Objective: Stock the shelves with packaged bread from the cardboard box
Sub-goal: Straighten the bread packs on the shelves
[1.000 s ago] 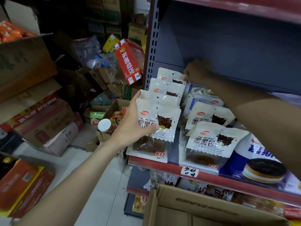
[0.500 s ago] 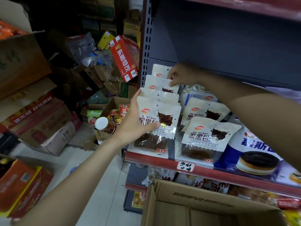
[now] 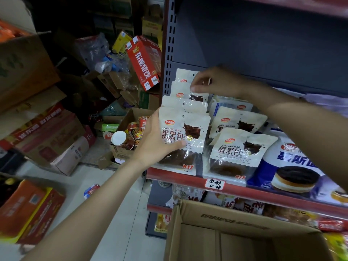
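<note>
Since a second ago my right hand (image 3: pixel 209 82) has slid leftward along the back of the row, from the far packets to the top edge of the rear ones.

Nearest me, the cardboard box (image 3: pixel 235 234) stands open below the shelf; its bottom looks bare as far as I see, but the frame's lower edge cuts it off, so I cannot say it is emptied. Above it, my left hand (image 3: pixel 157 143) braces the front bread packet (image 3: pixel 185 138) at the shelf's left end, thumb lying across its face, the other fingers hidden behind it. Further back, my right hand's fingers are curled onto the top edge of the rear packet (image 3: pixel 185 76); whether they truly pinch it or only touch, I cannot tell.

I judge this to be the tidying step: squaring the left row upright on the red shelf (image 3: pixel 244 191). Next I would need to press the row back evenly without toppling it.

How many packets stand behind my right hand is hidden, and the lower shelf's goods are blurred.
</note>
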Available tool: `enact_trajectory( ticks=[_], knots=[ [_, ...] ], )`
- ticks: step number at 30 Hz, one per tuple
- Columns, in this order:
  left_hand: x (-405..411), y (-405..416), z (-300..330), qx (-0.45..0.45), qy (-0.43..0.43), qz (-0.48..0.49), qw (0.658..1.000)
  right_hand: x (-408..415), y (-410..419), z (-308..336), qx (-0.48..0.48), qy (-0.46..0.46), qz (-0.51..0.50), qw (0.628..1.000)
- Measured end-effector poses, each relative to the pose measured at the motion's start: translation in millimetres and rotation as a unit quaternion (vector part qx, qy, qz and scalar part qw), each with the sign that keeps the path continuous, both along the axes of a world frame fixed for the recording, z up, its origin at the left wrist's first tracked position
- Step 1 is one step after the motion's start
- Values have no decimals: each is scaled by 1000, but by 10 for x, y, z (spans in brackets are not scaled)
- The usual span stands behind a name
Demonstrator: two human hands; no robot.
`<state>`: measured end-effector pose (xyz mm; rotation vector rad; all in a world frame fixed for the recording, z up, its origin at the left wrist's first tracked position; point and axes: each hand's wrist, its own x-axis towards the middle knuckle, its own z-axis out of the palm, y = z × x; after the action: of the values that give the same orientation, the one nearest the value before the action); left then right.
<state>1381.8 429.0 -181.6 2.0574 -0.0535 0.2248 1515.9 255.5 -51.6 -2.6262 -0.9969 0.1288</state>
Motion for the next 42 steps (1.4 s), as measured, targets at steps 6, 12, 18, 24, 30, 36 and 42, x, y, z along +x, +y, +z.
enact_trajectory(
  ticks=[6, 12, 18, 24, 30, 36, 42],
  knots=[
    [-155, 20, -87, 30, 27, -9, 999, -189, 29, -100, -90, -3, -8, 996],
    [-123, -84, -82, 18, 39, -18, 999, -154, -63, -135, -66, -28, -50, 996],
    [-184, -106, -146, 21, 41, -16, 999, -142, -43, -179, -72, -64, -41, 994],
    [-205, -141, -146, 5, 50, -12, 999, -141, -23, -206, -84, -63, -47, 993],
    [-236, -130, -133, -17, 71, -21, 997, -201, -70, -146, -38, -25, -68, 997],
    [-243, -67, -127, -54, 72, -26, 996, -222, -156, -111, -33, -26, -79, 996],
    [-181, -123, -123, -28, 65, -36, 997, -207, -135, -162, -37, -35, -88, 995]
  ],
)
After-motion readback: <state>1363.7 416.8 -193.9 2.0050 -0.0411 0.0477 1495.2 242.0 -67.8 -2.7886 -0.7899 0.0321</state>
